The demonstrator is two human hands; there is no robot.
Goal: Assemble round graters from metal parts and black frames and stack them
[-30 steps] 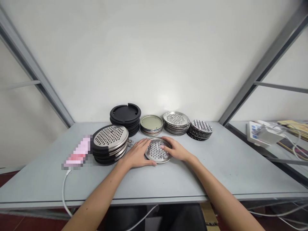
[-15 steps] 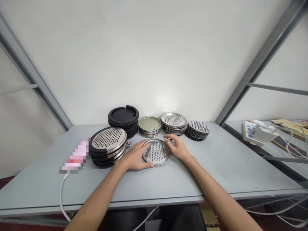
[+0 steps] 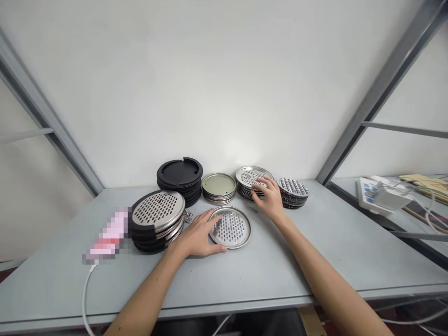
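On the table [image 3: 231, 275], the left hand [image 3: 199, 237] spreads its fingers wide along the left rim of a metal disc [image 3: 233, 228]: round, silver, raised-edged, with perforated rows. The right hand [image 3: 270, 198], fingers parted, overlaps the disc stack [image 3: 248, 176] behind; contact cannot be determined.

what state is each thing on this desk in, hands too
loose disc: lying flat
left hand: spread over the loose disc's left edge
silver stack: piled
right hand: open, by the silver stack
olive-topped stack: piled
black stack: piled
black-and-silver stack: piled
dark-edged stack: piled
pink object: pixelated
white cable: running to it
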